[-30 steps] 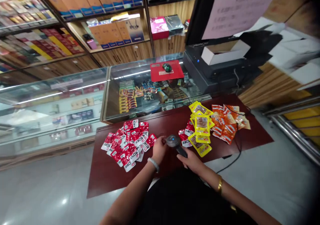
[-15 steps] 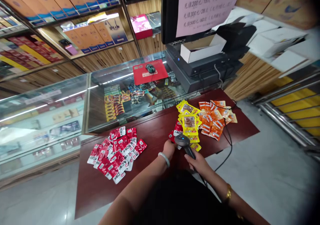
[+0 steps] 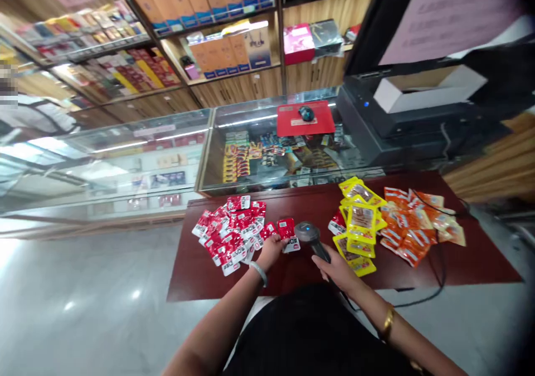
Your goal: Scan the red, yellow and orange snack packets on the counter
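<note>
My left hand (image 3: pixel 271 252), closed, pinches the edge of a red-and-white snack packet (image 3: pixel 287 233) just over the dark red table (image 3: pixel 301 273). My right hand (image 3: pixel 337 268) is wrapped around the handle of a black barcode scanner (image 3: pixel 310 235), its head close to that packet. Left of my left hand lies a loose pile of red-and-white packets (image 3: pixel 228 237). Yellow snack packets (image 3: pixel 361 224) overlap in a stack to the right of the scanner, with another red packet (image 3: pixel 336 223) partly under them. Farther right is a heap of orange packets (image 3: pixel 412 228).
Behind the table stands a glass display case (image 3: pixel 251 184) with a red mouse pad (image 3: pixel 292 125) and a mouse (image 3: pixel 306 113) on it. A black machine (image 3: pixel 363 125) carries an open white box (image 3: pixel 430 89). The scanner's cable (image 3: pixel 430 295) trails past the table's front edge.
My left hand has moved left, away from the yellow stack, with a red-and-white packet in it. The scanner stays in my right hand. The camera view has swung left.
</note>
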Demonstrator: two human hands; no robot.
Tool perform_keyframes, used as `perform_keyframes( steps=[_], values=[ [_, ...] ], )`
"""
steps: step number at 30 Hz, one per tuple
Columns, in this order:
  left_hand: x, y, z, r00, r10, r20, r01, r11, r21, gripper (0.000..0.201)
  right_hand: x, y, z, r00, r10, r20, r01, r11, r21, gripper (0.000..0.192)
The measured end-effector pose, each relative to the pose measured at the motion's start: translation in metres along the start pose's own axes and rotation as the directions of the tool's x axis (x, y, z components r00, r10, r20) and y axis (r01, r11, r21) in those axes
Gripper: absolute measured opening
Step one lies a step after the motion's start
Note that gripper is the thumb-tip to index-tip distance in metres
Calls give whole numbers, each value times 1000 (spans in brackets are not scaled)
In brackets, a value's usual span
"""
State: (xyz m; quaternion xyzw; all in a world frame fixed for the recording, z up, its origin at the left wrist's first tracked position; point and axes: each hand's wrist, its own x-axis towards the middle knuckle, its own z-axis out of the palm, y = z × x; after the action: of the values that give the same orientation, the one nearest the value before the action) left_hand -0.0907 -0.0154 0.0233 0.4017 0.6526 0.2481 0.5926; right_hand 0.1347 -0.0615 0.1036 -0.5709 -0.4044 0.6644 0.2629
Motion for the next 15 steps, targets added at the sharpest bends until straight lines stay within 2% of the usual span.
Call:
perform_keyframes(
  steps=[3,6,11,15],
  values=[
    [-11,-9,-36,997,14,-82,-9,998,63,42,17,-18,31,994,-45,101,49,998,-40,59],
    [-24,-17,-61,988,36,-149,-32,999,25,43,32,-30,64,980,-69,185,82,994,-66,63],
    [-45,-32,-92,972,59,-228,-68,997,-34,40,47,-39,114,950,-61,307,106,986,-132,52],
    [-56,-50,-111,942,-3,-334,-31,995,-97,38,48,-40,143,935,-13,354,77,983,-167,53]
  ],
)
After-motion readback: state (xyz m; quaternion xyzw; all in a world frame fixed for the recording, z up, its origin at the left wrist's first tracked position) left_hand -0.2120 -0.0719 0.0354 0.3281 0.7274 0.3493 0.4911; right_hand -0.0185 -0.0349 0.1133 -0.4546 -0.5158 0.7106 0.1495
